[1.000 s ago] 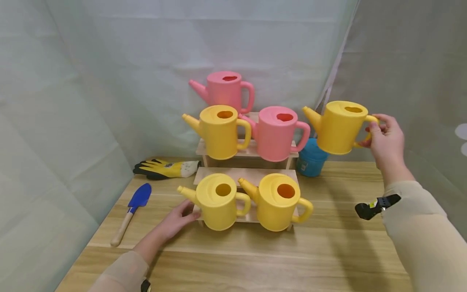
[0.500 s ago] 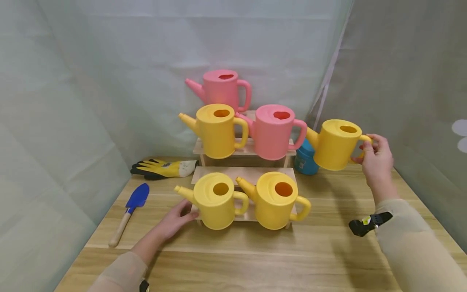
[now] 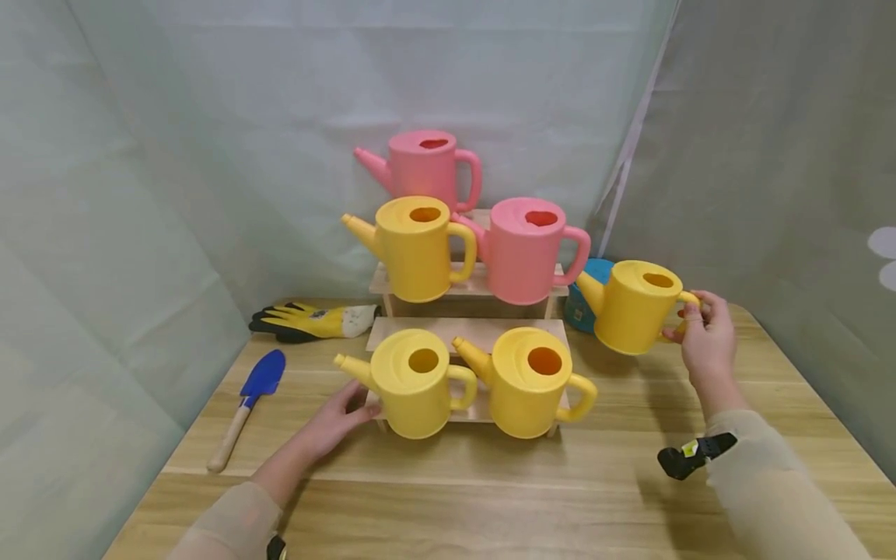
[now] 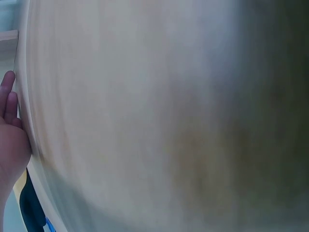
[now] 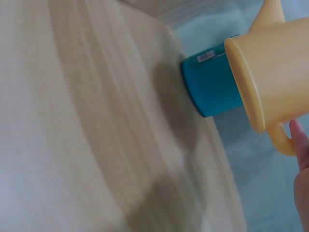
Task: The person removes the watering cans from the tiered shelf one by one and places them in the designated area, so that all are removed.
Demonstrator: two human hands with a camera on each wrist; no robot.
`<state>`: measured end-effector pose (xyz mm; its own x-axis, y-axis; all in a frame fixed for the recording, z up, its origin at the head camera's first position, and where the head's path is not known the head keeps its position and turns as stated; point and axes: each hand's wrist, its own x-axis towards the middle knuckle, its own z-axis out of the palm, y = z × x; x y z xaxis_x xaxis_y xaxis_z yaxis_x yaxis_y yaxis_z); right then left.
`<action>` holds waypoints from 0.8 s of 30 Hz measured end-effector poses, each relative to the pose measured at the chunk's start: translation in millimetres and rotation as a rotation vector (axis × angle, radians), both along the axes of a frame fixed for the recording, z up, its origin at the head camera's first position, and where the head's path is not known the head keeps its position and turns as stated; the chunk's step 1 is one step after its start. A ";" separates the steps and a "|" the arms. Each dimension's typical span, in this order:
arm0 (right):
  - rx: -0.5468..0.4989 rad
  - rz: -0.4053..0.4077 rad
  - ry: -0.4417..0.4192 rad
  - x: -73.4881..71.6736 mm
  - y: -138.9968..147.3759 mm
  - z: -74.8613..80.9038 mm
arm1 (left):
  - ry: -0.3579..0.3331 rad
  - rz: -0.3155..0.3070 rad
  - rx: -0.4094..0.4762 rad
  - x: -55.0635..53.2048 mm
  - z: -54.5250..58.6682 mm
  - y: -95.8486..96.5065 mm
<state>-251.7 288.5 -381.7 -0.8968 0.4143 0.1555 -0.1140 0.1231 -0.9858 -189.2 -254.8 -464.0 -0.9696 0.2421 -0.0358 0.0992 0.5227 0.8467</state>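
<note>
The wooden table [image 3: 490,513] spreads across the lower half of the head view, and the stepped stand [image 3: 467,333] fills its middle. On the stand we see two pink cans [image 3: 423,173] and three yellow cans [image 3: 420,253], all with spouts toward the left of the frame.

At right of centre hangs the held can [image 3: 635,311], well lower in the frame than a second ago. It now covers more of the blue pot [image 3: 581,311] behind it, and we judge that it is being brought down beside the stand; its base is clear of the tabletop. The can looks upright in the head view, smooth, matt and plain yellow, with a round body and a dark opening in its top.

The right hand [image 3: 708,342] pinches the can's handle between thumb and fingers. At lower left of centre, the left hand [image 3: 332,424] is at the stand's left end, under a yellow spout that partly hides its fingers; we cannot tell whether it grips the wood or merely rests against it.
</note>
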 end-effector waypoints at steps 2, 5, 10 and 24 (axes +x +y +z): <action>-0.026 -0.010 -0.005 1.6 -0.7 -4.7 | 0.003 0.003 -0.005 0.0 -0.1 0.1; -0.026 -0.034 -0.021 3.3 -1.7 -11.8 | 0.006 0.008 -0.013 0.5 -0.3 0.3; 0.015 -0.040 -0.048 4.5 -4.3 -23.7 | 0.017 0.011 -0.016 1.2 -0.8 0.0; -0.014 0.025 -0.008 6.6 -14.7 -47.1 | 0.022 0.033 -0.060 0.4 -2.5 -0.1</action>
<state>-245.1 273.8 -428.9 -0.9082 0.3935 0.1427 -0.1090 0.1068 -0.9883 -188.9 -255.0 -466.4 -0.9778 0.2078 -0.0284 0.0988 0.5759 0.8115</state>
